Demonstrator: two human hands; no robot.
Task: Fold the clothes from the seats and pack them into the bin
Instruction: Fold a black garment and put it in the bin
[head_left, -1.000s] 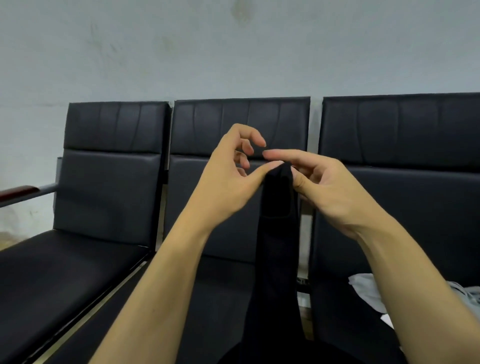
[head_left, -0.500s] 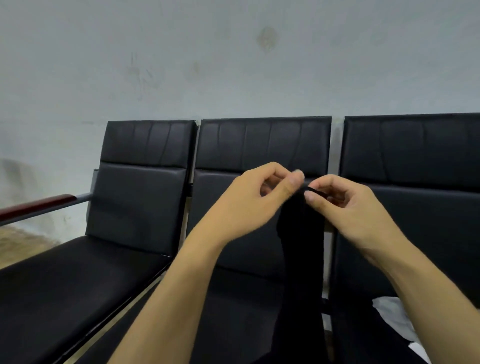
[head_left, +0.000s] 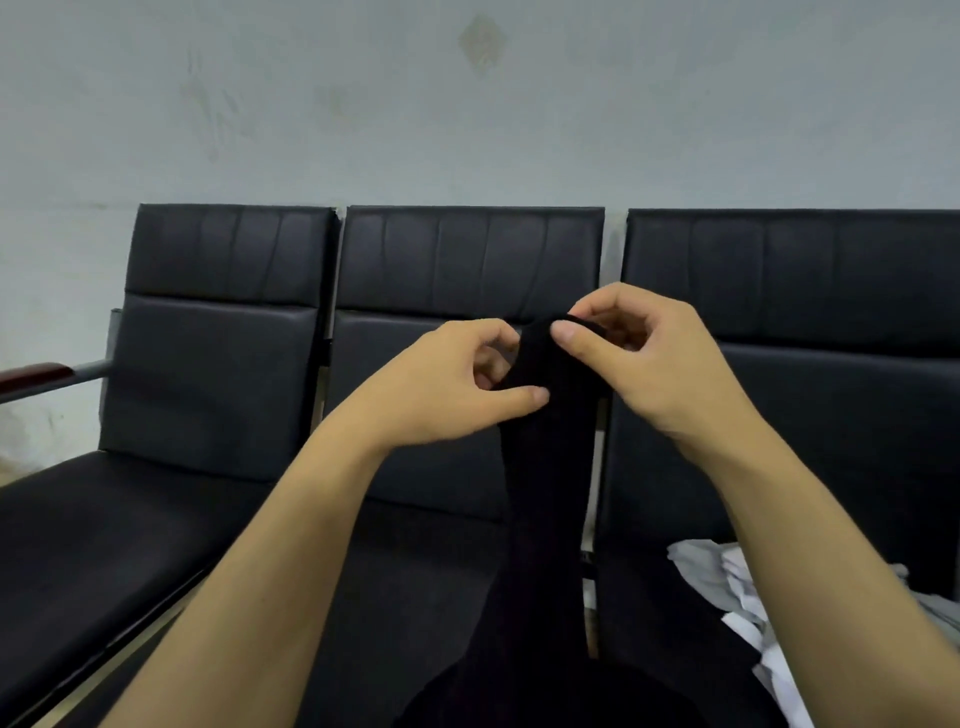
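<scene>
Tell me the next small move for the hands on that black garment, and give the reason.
Probably draw the hands apart along the top edge to spread it. Both the left hand and right hand pinch the black garment close together, so it hangs as a narrow bunched strip in front of the middle seat, too gathered to fold.
</scene>
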